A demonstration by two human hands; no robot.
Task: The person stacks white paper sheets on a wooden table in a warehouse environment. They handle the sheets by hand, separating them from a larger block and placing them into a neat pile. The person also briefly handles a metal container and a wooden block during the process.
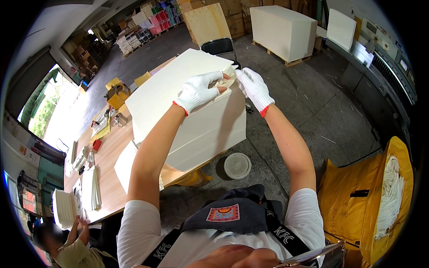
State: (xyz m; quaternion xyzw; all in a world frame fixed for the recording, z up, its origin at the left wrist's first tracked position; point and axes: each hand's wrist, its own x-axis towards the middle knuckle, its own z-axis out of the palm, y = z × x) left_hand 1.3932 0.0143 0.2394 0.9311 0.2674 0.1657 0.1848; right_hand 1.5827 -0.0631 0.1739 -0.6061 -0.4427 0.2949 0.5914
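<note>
A tall stack of large white paper sheets [166,87] stands on the table in front of me. My left hand [199,91], in a white knitted glove with bare fingertips, lies over its near right corner. Thumb and fingers there close on a few lifted, bent sheets [227,83]. My right hand [254,88], also gloved in white, is at the right edge of the same corner, fingers curled in against the sheets. Part of the right hand's grip is hidden behind its own fingers.
The wooden table [115,147] carries tools, a red tape roll [96,145] and paper strips [91,190]. A person [73,243] sits at lower left. A round lidded bucket [237,165] stands on the floor. Right are a yellow sack [353,201] of paper scraps and a machine [380,67].
</note>
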